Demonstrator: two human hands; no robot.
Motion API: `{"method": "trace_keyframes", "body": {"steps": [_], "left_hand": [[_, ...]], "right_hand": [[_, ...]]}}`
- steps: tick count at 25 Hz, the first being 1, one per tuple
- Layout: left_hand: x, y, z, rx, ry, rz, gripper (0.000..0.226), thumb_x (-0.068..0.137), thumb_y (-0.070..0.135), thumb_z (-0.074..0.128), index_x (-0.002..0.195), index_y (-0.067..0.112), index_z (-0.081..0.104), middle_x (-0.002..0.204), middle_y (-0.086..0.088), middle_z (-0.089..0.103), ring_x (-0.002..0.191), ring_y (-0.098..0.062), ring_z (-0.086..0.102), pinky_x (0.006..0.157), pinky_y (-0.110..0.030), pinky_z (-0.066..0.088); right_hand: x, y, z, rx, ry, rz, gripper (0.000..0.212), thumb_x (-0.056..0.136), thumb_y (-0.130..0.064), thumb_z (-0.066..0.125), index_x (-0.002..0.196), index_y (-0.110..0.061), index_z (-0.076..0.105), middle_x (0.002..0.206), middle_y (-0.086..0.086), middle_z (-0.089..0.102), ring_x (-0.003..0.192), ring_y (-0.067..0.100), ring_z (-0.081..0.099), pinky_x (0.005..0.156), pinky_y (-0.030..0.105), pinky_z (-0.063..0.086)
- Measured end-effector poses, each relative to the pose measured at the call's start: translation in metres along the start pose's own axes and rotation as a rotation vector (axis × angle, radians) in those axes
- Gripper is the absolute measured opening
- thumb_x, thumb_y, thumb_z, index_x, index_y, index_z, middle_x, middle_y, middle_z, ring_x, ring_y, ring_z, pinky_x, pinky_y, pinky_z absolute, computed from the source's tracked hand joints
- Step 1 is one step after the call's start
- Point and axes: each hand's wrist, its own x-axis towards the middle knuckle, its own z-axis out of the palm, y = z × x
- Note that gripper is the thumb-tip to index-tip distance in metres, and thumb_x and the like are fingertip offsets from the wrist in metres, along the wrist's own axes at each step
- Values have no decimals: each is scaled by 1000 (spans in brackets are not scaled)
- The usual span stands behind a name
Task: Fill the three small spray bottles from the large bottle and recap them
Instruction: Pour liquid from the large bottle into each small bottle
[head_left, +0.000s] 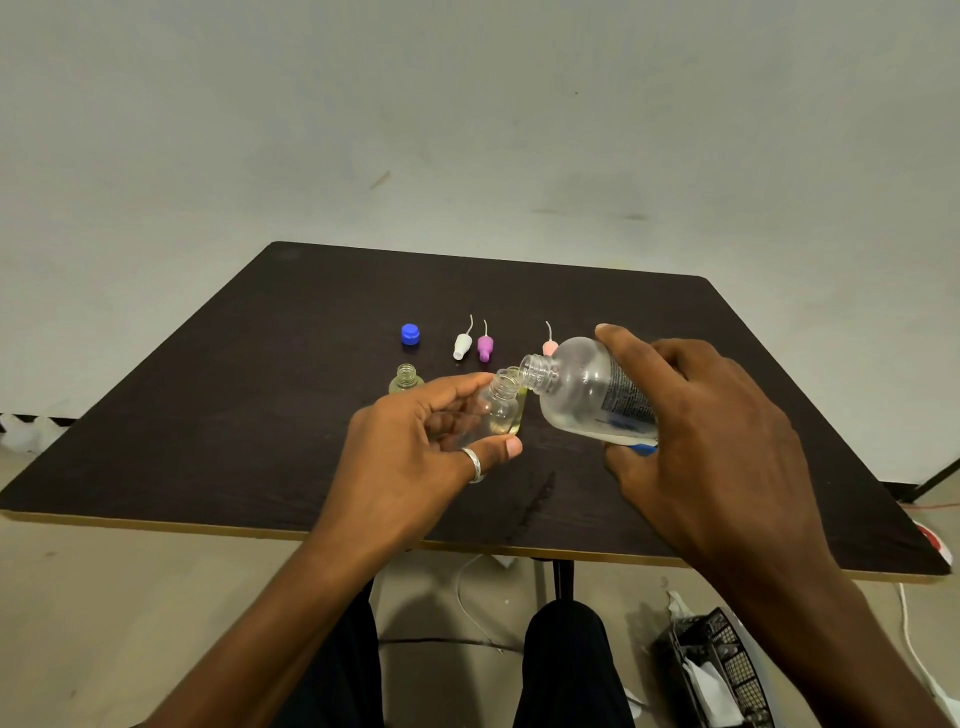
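My right hand (711, 431) grips the large clear bottle (576, 387), tipped to the left with its open neck over a small clear bottle (496, 410). My left hand (415, 457) holds that small bottle tilted toward the large one. Right behind it stands a second small bottle (517, 395) with yellowish liquid, mostly hidden. A third small bottle (405, 379), uncapped, stands on the table to the left. Behind lie a white spray cap (462, 345), a purple spray cap (484, 347) and a pink spray cap (549, 345), the last partly hidden. A blue cap (410, 334) sits at the left.
The dark brown table (260, 415) stands against a pale wall. A wet smear (540, 493) marks the tabletop near the front edge. Below the table are my knees, a white cable and a black mesh basket (717, 670) on the floor at the right.
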Motion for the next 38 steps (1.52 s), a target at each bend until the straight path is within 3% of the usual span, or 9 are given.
{"method": "trace_keyframes", "body": {"steps": [9, 24, 29, 38], "left_hand": [[0, -3, 2, 8, -13, 0, 61, 68, 31, 87, 125, 33, 65, 97, 31, 66, 93, 18, 63, 77, -1, 47], [-1, -1, 2, -5, -19, -7, 58, 69, 28, 87, 114, 49, 58, 87, 38, 63, 90, 18, 64, 77, -1, 47], [-2, -2, 2, -6, -24, -9, 57, 70, 28, 87, 123, 35, 66, 93, 33, 67, 91, 15, 66, 80, -4, 49], [-2, -1, 4, 2, -23, -7, 57, 71, 28, 86, 124, 35, 66, 97, 29, 69, 94, 15, 66, 83, -5, 49]], "right_hand": [[-1, 1, 0, -57, 46, -24, 92, 58, -24, 89, 140, -26, 48, 117, 9, 62, 102, 29, 59, 73, 37, 53], [1, 2, 0, -90, 78, -53, 93, 54, -22, 91, 138, -22, 51, 117, 13, 62, 103, 34, 59, 76, 42, 54], [1, 3, 2, -89, 98, -67, 92, 51, -20, 93, 136, -19, 54, 115, 16, 63, 101, 36, 60, 75, 43, 54], [0, 3, 2, -90, 96, -71, 91, 53, -19, 92, 136, -20, 53, 117, 16, 62, 104, 37, 59, 77, 45, 54]]}}
